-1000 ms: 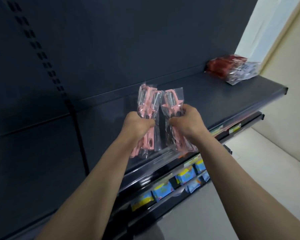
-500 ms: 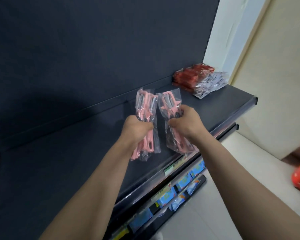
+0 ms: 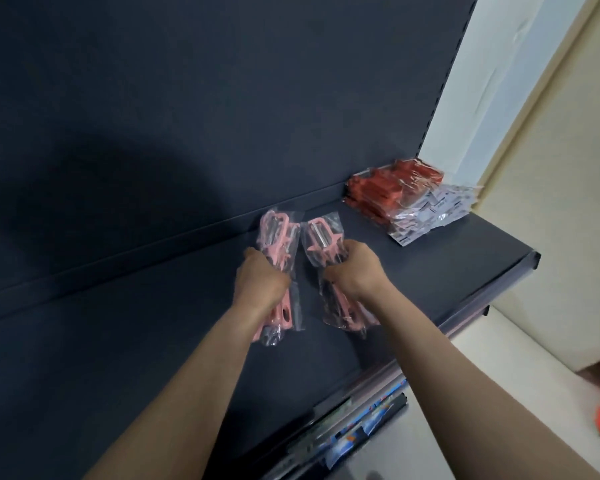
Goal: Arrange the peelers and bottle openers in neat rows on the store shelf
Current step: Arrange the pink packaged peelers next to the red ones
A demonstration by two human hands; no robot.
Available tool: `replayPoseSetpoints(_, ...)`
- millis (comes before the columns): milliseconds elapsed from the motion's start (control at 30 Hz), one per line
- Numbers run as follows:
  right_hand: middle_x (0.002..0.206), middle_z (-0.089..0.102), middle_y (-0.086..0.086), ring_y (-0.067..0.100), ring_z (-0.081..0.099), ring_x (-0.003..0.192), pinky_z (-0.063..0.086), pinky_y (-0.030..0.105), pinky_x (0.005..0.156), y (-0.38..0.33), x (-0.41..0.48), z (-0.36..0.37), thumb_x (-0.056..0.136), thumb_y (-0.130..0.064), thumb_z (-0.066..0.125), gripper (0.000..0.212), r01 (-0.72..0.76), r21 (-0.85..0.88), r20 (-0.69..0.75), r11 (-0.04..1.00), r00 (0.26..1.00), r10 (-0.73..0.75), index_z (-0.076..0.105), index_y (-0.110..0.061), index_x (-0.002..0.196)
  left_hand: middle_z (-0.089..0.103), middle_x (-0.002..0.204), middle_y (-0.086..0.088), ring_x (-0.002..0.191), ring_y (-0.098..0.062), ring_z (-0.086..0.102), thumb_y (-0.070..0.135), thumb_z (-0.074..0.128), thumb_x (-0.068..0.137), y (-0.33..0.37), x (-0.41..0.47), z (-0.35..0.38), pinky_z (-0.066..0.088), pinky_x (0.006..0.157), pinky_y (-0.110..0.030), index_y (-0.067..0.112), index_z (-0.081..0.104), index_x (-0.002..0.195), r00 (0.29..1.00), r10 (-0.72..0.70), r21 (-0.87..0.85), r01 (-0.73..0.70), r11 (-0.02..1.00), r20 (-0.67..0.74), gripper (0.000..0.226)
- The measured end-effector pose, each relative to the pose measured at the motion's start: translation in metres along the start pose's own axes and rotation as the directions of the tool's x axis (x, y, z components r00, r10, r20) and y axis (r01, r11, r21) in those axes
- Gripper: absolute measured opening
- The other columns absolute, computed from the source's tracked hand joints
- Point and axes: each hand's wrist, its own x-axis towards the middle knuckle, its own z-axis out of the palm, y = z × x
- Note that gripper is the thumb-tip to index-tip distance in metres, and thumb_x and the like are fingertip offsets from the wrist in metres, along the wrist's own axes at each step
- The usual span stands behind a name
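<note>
Head view: your left grip (image 3: 262, 284) clenches the left peelers (image 3: 278, 237) and your right grip (image 3: 355, 271) clenches the right peelers (image 3: 321, 245). The two pink bundles sit side by side, just apart, over the shelf (image 3: 146, 348); you cannot tell whether they touch it. Bare shelf runs wide to your left and ahead to the back panel (image 3: 222, 98). The front edge (image 3: 465, 308) lies near your right wrist. Red packs (image 3: 385, 192) and white packs (image 3: 440, 206) are stacked in the far right corner, well apart.

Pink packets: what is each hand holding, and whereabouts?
The left hand grips the left peeler bunch around its middle; the right hand grips the right peeler bunch likewise.
</note>
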Motion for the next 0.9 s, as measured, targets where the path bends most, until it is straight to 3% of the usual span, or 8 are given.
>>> replayPoseSetpoints(67,0.08,0.059,0.004,0.016,0.053,0.064,0.034,0.02,0.042,0.003,0.012,-0.003,0.077,-0.004,0.062,0.014,0.025,-0.007,0.036,1.0,0.999,-0.024,0.06,-0.009,0.09,0.058,0.107,-0.014,0.092,-0.031,0.06,0.008,0.063,0.081,0.005,0.002,0.005,0.049,0.068,-0.035,0.004,0.04,0.115,0.999,-0.001,0.012,0.001,1.0,-0.035,0.042)
replayPoseSetpoints(233,0.086,0.061,0.006,0.022,0.058,0.082,0.037,0.021,0.065,0.012,0.043,-0.014,0.077,-0.006,0.065,0.022,0.103,-0.047,0.143,0.994,0.985,-0.095,0.063,-0.005,0.099,0.057,0.109,-0.015,0.095,-0.033,0.059,0.01,0.064,0.079,0.021,0.0,0.025,0.046,0.071,-0.032,0.004,0.04,0.113,0.988,-0.076,0.001,0.076,0.997,-0.135,0.042)
replayPoseSetpoints(533,0.094,0.062,0.009,0.025,0.059,0.087,0.039,0.023,0.068,0.023,0.069,-0.024,0.079,-0.006,0.062,0.019,0.241,-0.005,0.361,0.97,0.905,-0.223,0.058,-0.005,0.098,0.05,0.116,-0.019,0.101,-0.037,0.055,0.005,0.06,0.08,0.029,-0.012,0.053,0.045,0.079,-0.04,0.007,0.036,0.109,0.898,-0.158,0.059,0.199,0.978,-0.41,0.037)
replayPoseSetpoints(733,0.096,0.054,0.002,0.011,0.052,0.073,0.039,0.021,0.054,0.013,0.063,-0.012,0.086,-0.012,0.062,0.037,0.265,0.086,0.448,0.96,0.851,-0.275,0.045,-0.006,0.117,0.043,0.121,-0.02,0.109,-0.04,0.046,0.013,0.065,0.081,0.02,-0.023,0.047,0.042,0.091,-0.045,0.005,0.036,0.117,0.826,-0.183,0.097,0.274,0.957,-0.533,0.047)
replayPoseSetpoints(800,0.094,0.053,0.002,0.006,0.048,0.065,0.036,0.016,0.046,0.01,0.063,-0.009,0.086,-0.013,0.063,0.036,0.259,0.099,0.443,0.961,0.853,-0.275,0.043,-0.005,0.114,0.041,0.122,-0.02,0.111,-0.039,0.044,0.016,0.068,0.081,0.017,-0.023,0.043,0.04,0.093,-0.045,0.004,0.036,0.12,0.819,-0.164,0.112,0.267,0.957,-0.55,0.052)
replayPoseSetpoints(900,0.084,0.052,-0.001,0.009,0.048,0.067,0.034,0.017,0.047,0.007,0.064,-0.006,0.085,-0.015,0.066,0.03,0.288,0.074,0.41,0.955,0.864,-0.293,0.046,-0.005,0.104,0.039,0.123,-0.018,0.112,-0.036,0.041,0.017,0.068,0.082,0.014,-0.017,0.039,0.038,0.092,-0.043,0.004,0.036,0.121,0.812,-0.115,0.164,0.251,0.954,-0.572,0.052)
